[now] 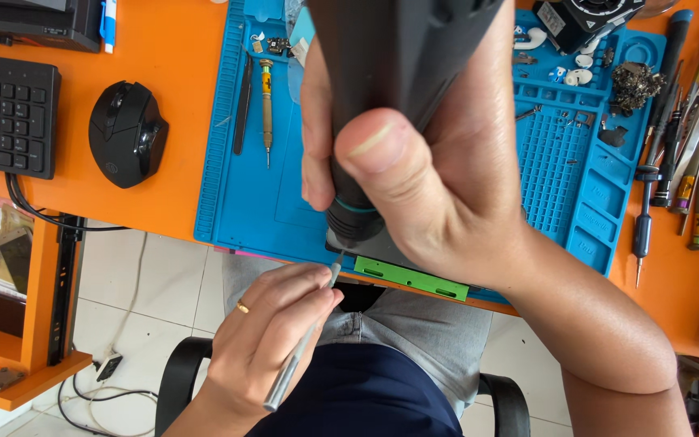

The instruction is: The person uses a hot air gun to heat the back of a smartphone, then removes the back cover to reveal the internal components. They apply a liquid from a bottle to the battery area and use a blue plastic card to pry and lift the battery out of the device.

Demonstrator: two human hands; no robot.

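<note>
Black and thick, the tool (382, 105) sits clamped in our right hand (438, 186), nozzle down at the blue mat's (236, 202) six-o'clock edge. Our left hand (273, 324) pinches thin tweezers (305, 344), tip just beneath. We'd judge steady, close aim best.

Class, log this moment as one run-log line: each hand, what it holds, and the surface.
right hand: grips black heat tool, nozzle down | left hand: holds thin metal tool | surface: blue mat on orange desk
</note>
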